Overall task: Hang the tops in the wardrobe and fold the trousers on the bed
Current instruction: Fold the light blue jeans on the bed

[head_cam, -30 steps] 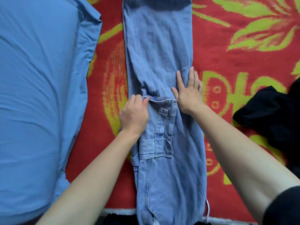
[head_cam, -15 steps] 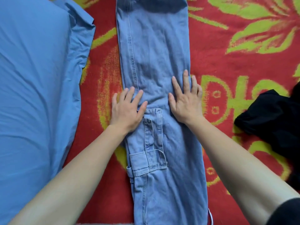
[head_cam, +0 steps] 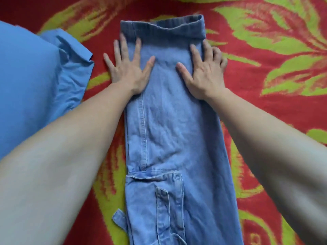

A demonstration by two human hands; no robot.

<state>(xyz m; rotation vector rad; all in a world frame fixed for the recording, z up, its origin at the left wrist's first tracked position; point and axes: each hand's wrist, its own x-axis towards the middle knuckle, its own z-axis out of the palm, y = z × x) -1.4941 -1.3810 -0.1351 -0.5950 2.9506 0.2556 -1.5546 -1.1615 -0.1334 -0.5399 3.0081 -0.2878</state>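
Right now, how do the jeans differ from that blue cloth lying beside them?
The jeans are faded denim with seams and a pocket; the blue cloth is plain and brighter. The jeans lie in a straight, flattened strip; the blue cloth is rumpled at its corner. The left hand and right hand press flat on the jeans, neither on the blue cloth. Both are blue and rest on the red and green blanket.
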